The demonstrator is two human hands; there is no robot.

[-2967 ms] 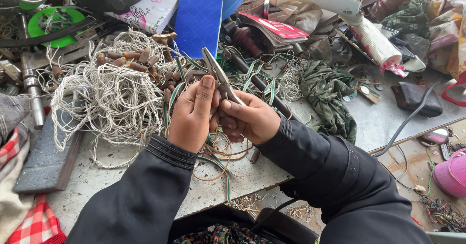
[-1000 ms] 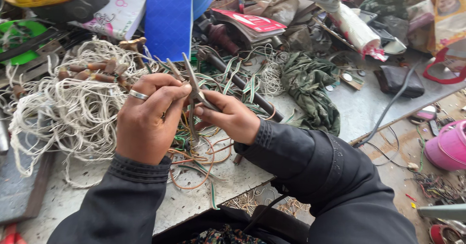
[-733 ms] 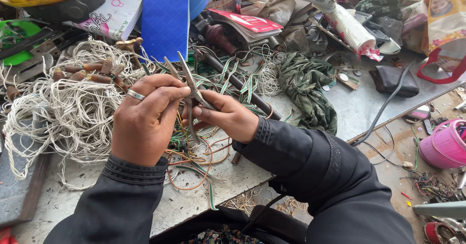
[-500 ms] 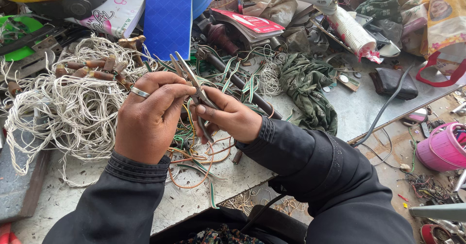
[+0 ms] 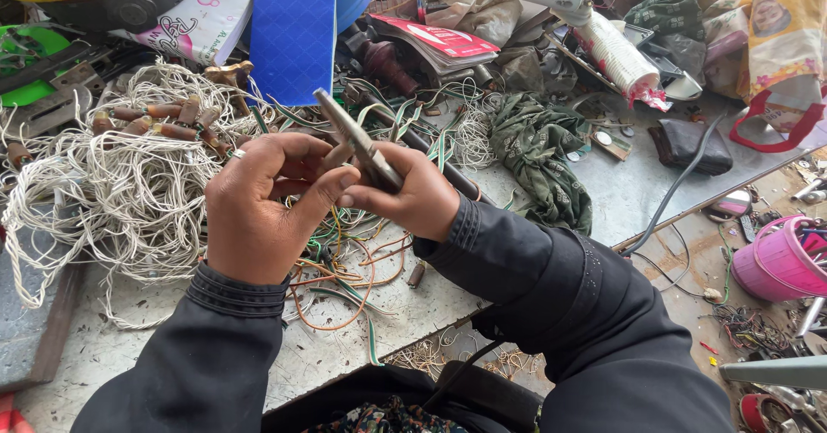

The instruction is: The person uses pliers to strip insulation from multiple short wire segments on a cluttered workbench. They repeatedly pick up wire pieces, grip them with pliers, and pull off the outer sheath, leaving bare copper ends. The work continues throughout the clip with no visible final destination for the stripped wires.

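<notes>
The right hand (image 5: pixel 405 196) has its grip closed around a pair of pliers (image 5: pixel 357 144). The left hand (image 5: pixel 263 200) touches them with bent fingers, pinching nothing clear. Coloured wires (image 5: pixel 345 265) lie just below both hands on the desk (image 5: pixel 620 196). White cord (image 5: pixel 103 183) sits left.

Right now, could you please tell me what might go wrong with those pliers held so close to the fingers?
The pliers sit in the right hand right against the left hand, so a slip could nick its fingertips. The loose coloured wires underneath might snag.
</notes>
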